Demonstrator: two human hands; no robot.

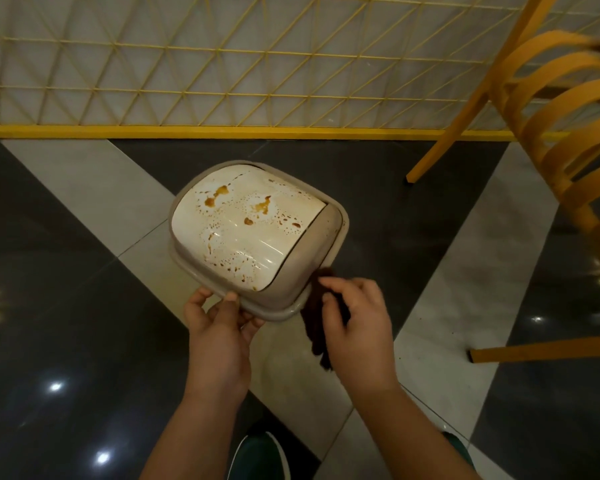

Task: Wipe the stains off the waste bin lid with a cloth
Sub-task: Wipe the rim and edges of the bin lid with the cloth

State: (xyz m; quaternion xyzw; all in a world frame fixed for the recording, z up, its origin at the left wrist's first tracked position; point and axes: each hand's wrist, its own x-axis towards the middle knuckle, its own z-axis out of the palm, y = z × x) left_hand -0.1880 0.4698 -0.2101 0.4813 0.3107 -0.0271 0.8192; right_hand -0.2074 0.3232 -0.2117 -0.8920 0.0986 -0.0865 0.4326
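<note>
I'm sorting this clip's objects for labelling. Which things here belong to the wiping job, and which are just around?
Part of the job: waste bin lid, its orange stains, dark cloth, left hand, right hand.

Just around: yellow chair, yellow mesh partition, tiled floor.

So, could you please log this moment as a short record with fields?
lid: waste bin lid, held tilted above the floor
stains: orange-brown spots across the white flap, unwiped
left hand: left hand grips the lid's near rim
right hand: right hand holds a dark brown cloth at the lid's near right edge
surroundings: tiled floor, yellow chair, yellow lattice fence
</note>
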